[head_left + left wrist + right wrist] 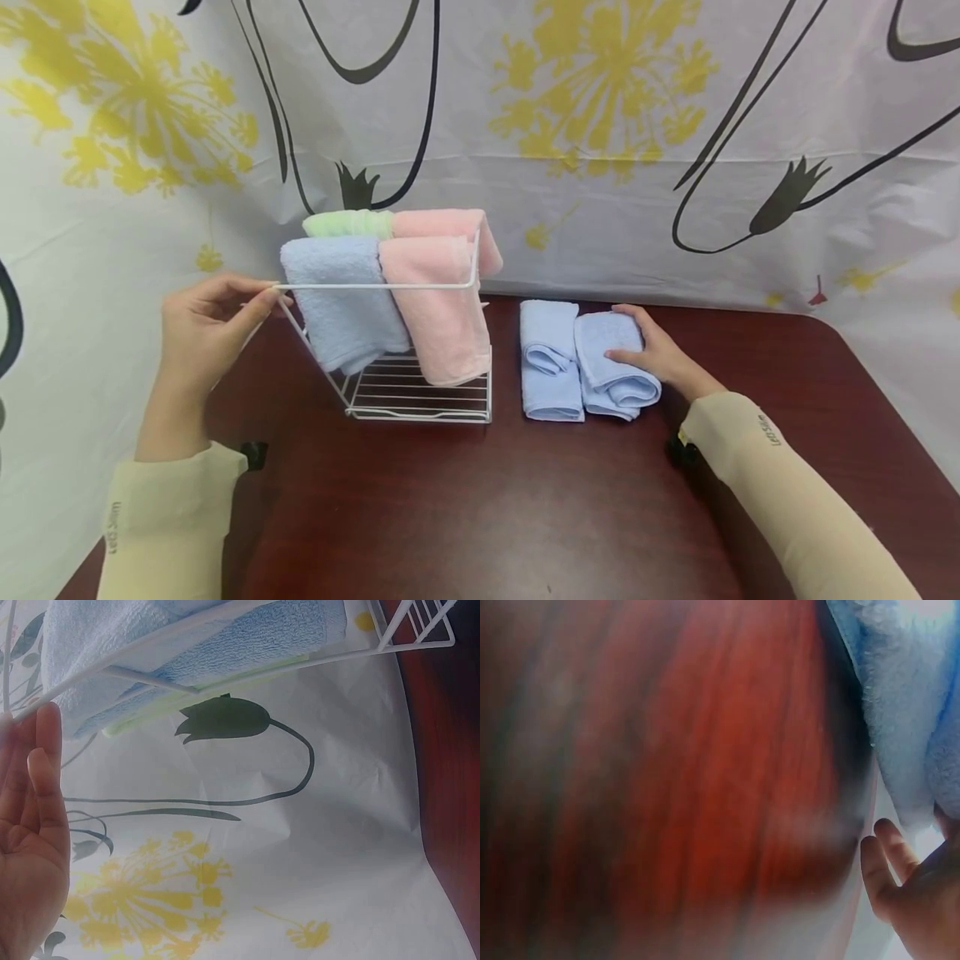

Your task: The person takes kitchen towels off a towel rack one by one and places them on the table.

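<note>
My left hand (202, 329) pinches the front left corner of a white wire rack (420, 416) between thumb and fingers. Over the rack's upper rails hang a blue towel (337, 292) and a pink towel (438, 308) in front, with a green towel (348, 223) and another pink one (435, 222) behind. To the right of the rack, my right hand (663, 354) grips a folded blue towel (607, 350), thumb on its near side and fingers at its far edge. That towel lies on top of other folded blue cloth. In the right wrist view, blue terry cloth (904, 697) sits above the fingers.
More folded blue towels (551, 392) lie between the rack and the right hand. Everything stands on a dark reddish-brown table (480, 508). A white sheet with yellow and black flower prints (847, 208) hangs behind the table and along its left side.
</note>
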Demonstrator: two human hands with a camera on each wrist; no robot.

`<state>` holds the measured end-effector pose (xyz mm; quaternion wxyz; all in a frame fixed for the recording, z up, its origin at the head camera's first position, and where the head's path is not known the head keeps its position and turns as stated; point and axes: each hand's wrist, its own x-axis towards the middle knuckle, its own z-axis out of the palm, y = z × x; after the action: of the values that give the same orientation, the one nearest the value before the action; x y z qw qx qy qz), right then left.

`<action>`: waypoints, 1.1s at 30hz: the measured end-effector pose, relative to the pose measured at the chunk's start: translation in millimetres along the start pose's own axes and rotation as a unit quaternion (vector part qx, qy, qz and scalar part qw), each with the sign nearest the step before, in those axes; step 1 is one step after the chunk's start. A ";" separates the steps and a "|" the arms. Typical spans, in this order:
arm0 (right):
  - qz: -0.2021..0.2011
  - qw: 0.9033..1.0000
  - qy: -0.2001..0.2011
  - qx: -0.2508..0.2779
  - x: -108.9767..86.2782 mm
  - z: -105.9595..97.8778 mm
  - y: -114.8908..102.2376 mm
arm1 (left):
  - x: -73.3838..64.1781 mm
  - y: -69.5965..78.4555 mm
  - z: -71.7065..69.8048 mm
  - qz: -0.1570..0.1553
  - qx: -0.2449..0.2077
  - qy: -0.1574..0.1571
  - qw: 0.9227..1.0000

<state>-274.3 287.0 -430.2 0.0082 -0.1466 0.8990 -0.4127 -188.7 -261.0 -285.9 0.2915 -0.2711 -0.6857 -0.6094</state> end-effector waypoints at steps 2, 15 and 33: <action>0.001 1.000 -0.002 -0.010 -0.2 -0.5 0.5 | -0.2 0.7 0.4 0.000 -0.003 0.000 1.000; 0.073 0.988 0.007 -0.135 -7.0 -15.3 -4.1 | -1.0 0.0 0.7 -0.011 -0.025 0.005 1.000; -0.091 0.992 0.063 -0.068 -12.0 -22.7 -68.1 | -0.8 4.2 2.2 0.008 0.044 -0.002 0.999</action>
<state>-248.4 265.1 -365.8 -0.0957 -0.2020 0.9067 -0.3577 -185.2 -258.3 -283.8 0.3065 -0.2648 -0.7104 -0.5756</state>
